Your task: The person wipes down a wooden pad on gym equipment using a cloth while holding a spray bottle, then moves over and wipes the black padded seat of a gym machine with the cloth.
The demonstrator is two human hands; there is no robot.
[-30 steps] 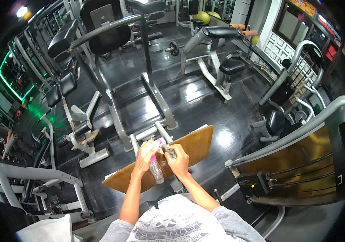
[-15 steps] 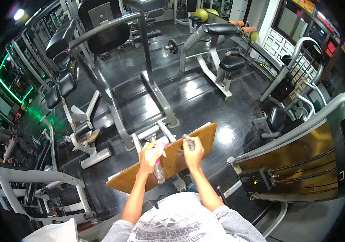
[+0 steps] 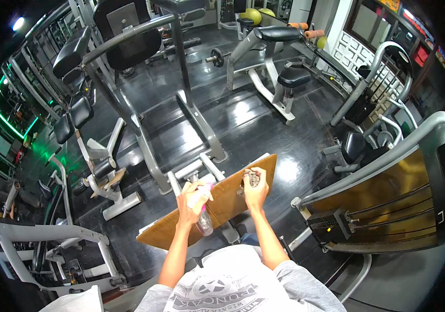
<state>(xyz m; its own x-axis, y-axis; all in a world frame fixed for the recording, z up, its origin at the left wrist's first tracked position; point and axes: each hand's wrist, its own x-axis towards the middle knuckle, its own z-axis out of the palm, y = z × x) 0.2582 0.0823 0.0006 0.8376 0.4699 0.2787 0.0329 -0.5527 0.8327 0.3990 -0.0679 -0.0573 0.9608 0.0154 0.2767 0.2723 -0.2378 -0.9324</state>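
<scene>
My left hand is closed around a spray bottle with a pink and white head and a clear body, which hangs tilted in front of the brown wooden panel. In my right hand is a bunched grey-brown cloth, held at the right part of the panel near its upper edge. The fingers wrap the cloth, and I cannot tell how firmly it presses on the wood. A pale layer shows along the panel's far edge.
A grey-framed machine stands just beyond the panel. To the right is a weight-stack machine with a shiny gold-brown cover. Another grey frame stands at left, and a bench with a black seat is farther back.
My right hand has shifted slightly right along the panel with the cloth, and its wrist has turned. The left hand holds the spray bottle in nearly the same place. The view has tilted slightly.
</scene>
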